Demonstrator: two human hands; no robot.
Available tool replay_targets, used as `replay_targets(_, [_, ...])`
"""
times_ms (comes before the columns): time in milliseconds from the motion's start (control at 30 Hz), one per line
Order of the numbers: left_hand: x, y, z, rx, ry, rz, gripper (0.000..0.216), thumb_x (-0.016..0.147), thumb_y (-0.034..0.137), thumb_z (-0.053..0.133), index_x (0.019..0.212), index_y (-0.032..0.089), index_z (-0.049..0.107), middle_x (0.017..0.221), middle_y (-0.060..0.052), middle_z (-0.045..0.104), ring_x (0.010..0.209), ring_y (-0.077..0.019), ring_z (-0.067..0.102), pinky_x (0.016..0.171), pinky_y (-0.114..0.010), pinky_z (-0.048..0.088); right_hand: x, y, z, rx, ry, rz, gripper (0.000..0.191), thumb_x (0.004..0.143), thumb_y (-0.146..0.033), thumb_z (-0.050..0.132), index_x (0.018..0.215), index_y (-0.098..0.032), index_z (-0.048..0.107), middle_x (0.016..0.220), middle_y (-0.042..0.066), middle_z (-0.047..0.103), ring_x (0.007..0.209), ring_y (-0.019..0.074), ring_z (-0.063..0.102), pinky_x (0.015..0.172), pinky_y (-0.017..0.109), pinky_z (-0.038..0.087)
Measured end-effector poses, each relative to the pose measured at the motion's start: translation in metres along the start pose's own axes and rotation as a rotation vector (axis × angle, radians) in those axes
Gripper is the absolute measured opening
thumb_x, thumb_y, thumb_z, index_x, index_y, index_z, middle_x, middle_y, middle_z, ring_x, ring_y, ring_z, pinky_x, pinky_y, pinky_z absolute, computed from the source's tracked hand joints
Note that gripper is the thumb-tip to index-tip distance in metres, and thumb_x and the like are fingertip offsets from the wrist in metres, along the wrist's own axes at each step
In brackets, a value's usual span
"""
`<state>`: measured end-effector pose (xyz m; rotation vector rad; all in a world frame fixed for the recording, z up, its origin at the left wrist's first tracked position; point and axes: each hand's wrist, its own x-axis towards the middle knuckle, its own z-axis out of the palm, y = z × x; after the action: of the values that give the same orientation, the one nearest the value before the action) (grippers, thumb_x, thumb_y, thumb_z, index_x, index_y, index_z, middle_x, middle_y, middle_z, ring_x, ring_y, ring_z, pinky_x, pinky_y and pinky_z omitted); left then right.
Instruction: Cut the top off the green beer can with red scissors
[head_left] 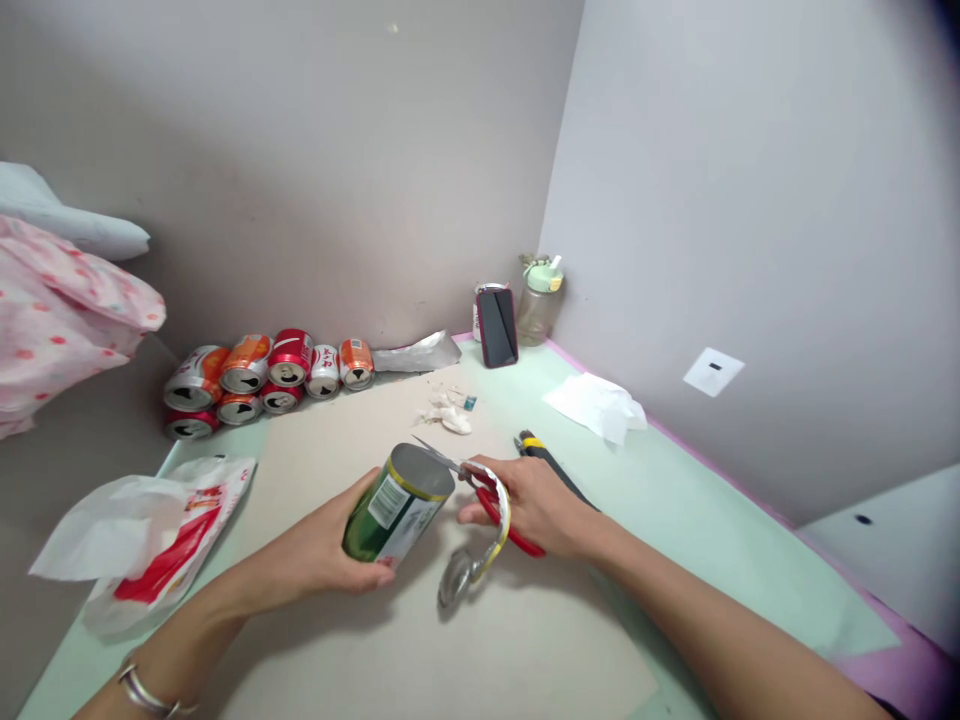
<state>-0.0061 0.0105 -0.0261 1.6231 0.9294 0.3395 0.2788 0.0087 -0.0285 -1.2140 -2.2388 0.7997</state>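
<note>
My left hand (337, 550) is wrapped round a green drink can (397, 510) whose top is cut away, so its grey inside shows. The can leans, with its cut rim facing up and to the right. In my right hand (532, 500) is a pair of scissors (491, 500) with red handles, its pointed blades at the can's rim. A curled strip of can metal (501, 535) hangs by my right fingers, with the cut-off can lid (455, 580) at its lower end. Whether the strip is pinched or only resting there is hidden.
Several drink cans (290, 360) lie stacked along the wall, beside a flattened metal sheet (420, 352). A phone (498, 328), a bottle (538, 305), crumpled tissue (448, 413), a black-and-yellow tool (551, 460), white paper (596, 405) and a tissue pack (176, 545) surround the board (360, 660).
</note>
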Motion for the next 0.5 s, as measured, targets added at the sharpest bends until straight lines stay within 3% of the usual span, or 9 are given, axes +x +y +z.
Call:
replay_targets(300, [0.003, -0.013, -0.010, -0.124, -0.032, 0.079, 0.093, 0.069, 0.049, 0.083, 0.147, 0.025, 0.038, 0.110, -0.005, 0.064, 0.098, -0.0260, 0.056, 0.082, -0.032, 0.044, 0.001, 0.003, 0.003, 0.141, -0.007, 0.007, 0.037, 0.091, -0.048, 0.064, 0.072, -0.020, 0.049, 0.066, -0.006, 0.057, 0.060, 0.0099, 0.040, 0.060, 0.021, 0.032])
replay_targets(500, [0.003, -0.014, -0.011, -0.197, -0.088, 0.064, 0.092, 0.074, 0.054, 0.078, 0.149, 0.024, 0.034, 0.096, -0.004, 0.068, 0.085, -0.0237, 0.059, 0.076, -0.030, 0.046, 0.003, 0.006, 0.005, 0.110, -0.014, 0.027, 0.036, 0.092, -0.052, 0.061, 0.077, -0.020, 0.056, 0.068, -0.004, 0.056, 0.064, 0.0118, 0.044, 0.060, 0.022, 0.034])
